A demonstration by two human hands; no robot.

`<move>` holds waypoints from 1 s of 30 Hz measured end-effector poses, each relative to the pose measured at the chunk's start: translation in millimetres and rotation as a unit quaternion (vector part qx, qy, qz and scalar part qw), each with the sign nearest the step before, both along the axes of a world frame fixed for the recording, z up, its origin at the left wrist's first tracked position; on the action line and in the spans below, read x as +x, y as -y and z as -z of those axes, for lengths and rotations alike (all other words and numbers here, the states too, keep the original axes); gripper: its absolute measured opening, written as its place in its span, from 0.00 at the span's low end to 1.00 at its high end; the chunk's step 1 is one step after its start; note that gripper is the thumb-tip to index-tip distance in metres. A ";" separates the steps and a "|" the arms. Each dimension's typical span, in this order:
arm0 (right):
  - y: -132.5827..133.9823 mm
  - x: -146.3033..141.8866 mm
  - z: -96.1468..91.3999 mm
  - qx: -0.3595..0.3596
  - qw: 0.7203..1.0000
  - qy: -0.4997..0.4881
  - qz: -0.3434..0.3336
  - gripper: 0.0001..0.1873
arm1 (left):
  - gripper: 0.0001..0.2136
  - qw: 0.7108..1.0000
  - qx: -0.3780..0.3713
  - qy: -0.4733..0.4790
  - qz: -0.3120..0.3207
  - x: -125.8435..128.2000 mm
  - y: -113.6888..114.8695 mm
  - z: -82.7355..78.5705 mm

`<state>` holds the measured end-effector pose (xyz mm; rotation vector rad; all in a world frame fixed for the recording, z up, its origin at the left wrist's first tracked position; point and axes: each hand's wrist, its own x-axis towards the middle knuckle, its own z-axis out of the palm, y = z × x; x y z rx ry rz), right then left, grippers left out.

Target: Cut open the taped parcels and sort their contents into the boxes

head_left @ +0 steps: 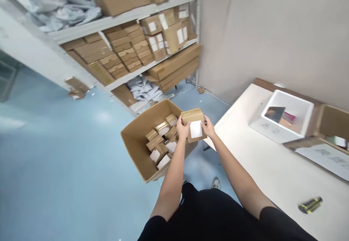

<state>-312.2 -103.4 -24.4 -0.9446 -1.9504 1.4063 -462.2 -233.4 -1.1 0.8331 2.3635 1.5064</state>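
Both my hands hold one small brown cardboard box [194, 119] with a white label on its near face. My left hand [182, 128] grips its left side and my right hand [208, 127] grips its right side, fingers wrapped on the edges. The box hangs over the right rim of a large open carton [133, 139] on the floor. Several similar small labelled boxes [162, 143] lie piled inside that carton.
A white table [272, 168] runs along my right, bearing a white foam box [286, 119], a brown carton [334, 121] and a small dark tool [311, 204]. Metal shelves [131, 15] stacked with cardboard boxes and grey mailers stand behind the carton. The floor is light blue.
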 end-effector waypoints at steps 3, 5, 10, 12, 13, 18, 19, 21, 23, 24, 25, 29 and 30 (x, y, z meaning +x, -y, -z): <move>-33.6 83.8 -12.2 -0.008 0.998 0.017 0.061 0.36 | 0.41 0.999 0.006 -0.007 0.045 67.2 -56.0 -9.0; -51.9 141.4 -14.4 -0.021 0.993 0.035 0.111 0.37 | 0.40 0.996 0.000 -0.004 0.087 115.3 -92.1 -10.3; -77.0 269.1 0.6 -0.032 0.969 0.033 0.241 0.36 | 0.35 0.972 0.016 0.078 0.221 225.9 -159.5 -1.9; -77.7 306.5 15.1 -0.050 0.959 0.017 0.278 0.35 | 0.34 0.955 0.019 0.117 0.273 259.1 -173.6 7.0; -76.2 321.6 23.9 -0.062 0.954 0.009 0.294 0.34 | 0.33 0.948 0.011 0.126 0.292 272.7 -177.9 12.9; -57.7 368.8 69.4 -0.141 0.921 0.014 0.364 0.30 | 0.31 0.917 -0.082 0.127 0.368 314.3 -177.2 49.9; -53.7 374.2 75.8 -0.155 0.914 0.021 0.374 0.30 | 0.31 0.911 -0.095 0.129 0.381 317.8 -175.0 56.9; -47.2 381.7 83.3 -0.172 0.904 0.036 0.390 0.31 | 0.34 0.902 -0.111 0.127 0.398 319.7 -171.8 68.8; -43.8 384.9 84.1 -0.167 0.898 0.049 0.404 0.34 | 0.37 0.896 -0.119 0.125 0.410 316.3 -171.9 77.7; -43.5 384.9 82.5 -0.155 0.897 0.056 0.409 0.36 | 0.39 0.892 -0.122 0.127 0.417 313.3 -173.2 81.3; -44.0 383.9 80.0 -0.135 0.899 0.063 0.411 0.38 | 0.41 0.887 -0.124 0.133 0.424 310.0 -175.3 84.6; -52.2 375.3 67.3 -0.038 0.919 0.115 0.376 0.37 | 0.45 0.859 -0.117 0.190 0.460 300.7 -186.9 96.6; -55.1 373.4 64.5 -0.027 0.920 0.131 0.369 0.36 | 0.46 0.853 -0.116 0.201 0.467 300.4 -190.1 99.2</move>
